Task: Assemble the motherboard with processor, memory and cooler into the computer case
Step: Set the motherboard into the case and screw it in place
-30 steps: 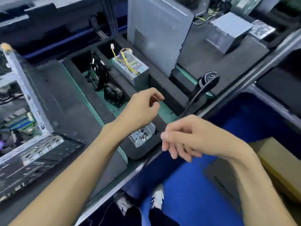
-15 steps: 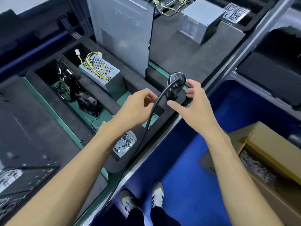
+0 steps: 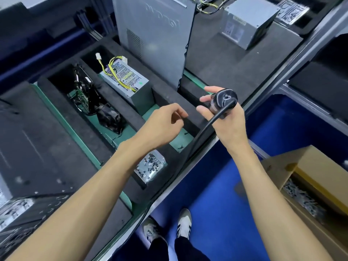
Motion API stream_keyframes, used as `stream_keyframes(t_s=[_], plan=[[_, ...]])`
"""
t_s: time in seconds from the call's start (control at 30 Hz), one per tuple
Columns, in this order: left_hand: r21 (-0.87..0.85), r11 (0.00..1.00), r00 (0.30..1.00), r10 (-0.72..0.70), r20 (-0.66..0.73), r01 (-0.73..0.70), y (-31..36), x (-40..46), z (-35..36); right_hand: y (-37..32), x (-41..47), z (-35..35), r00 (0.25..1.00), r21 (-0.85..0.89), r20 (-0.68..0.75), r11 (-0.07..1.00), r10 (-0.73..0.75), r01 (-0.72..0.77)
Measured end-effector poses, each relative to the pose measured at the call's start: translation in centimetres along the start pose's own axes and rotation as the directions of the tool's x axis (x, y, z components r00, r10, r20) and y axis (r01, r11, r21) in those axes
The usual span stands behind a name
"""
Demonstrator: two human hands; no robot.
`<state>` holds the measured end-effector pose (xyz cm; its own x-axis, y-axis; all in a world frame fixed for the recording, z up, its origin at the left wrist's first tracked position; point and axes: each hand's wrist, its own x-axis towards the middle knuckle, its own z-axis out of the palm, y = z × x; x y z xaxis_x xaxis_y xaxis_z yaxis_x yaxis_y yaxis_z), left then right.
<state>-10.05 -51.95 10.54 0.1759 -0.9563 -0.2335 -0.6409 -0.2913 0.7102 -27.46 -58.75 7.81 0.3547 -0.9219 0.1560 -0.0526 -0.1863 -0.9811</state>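
Observation:
My right hand grips a black corded electric screwdriver by its body, lifted above the foam tray's front edge, index and middle fingers stretched out. Its cable runs down along the bench edge. My left hand hovers over the tray with curled fingertips near the thumb; whether it pinches anything is hidden. In the tray's slots are a clear box of screws, a black cooler fan, an upright circuit board and a power supply with yellow wires. The open computer case shows at lower left.
A grey case panel stands upright behind the tray. A second power supply sits on the far mat. A cardboard box with metal parts stands on the blue floor at right. The bench's metal rail runs diagonally.
My right hand reached the screwdriver, closed round it and lifted it off the tray's edge. My left hand stayed curled above the tray. The view swung right, away from the case.

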Motion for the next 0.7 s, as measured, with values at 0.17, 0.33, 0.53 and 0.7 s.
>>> stream_keyframes(t_s=[0.17, 0.33, 0.53, 0.7], plan=[[-0.018, 1.0, 0.999, -0.024, -0.046, 0.024, -0.9, -0.8, -2.2, -3.4, -1.1, 0.8, 0.981, 0.058, -0.067, 0.98, -0.184, 0.188], [-0.055, 0.998, 0.994, 0.016, -0.107, -0.022, -0.4, -2.5, -4.4, -7.8, -1.6, 2.4, 0.929, 0.258, -0.297, 0.918, -0.223, 0.302], [0.001, 0.981, 0.97, 0.191, -0.15, -0.194, -1.1, -5.6, -7.0, -11.7, -2.8, 3.8, 0.975, 0.678, -0.222, 0.715, -0.023, 0.172], [-0.065, 0.983, 0.985, 0.172, 0.02, -0.17, -2.4, -8.3, -8.3, -12.9, -4.0, 6.5, 0.998, 0.821, -0.048, 0.571, 0.042, 0.015]])
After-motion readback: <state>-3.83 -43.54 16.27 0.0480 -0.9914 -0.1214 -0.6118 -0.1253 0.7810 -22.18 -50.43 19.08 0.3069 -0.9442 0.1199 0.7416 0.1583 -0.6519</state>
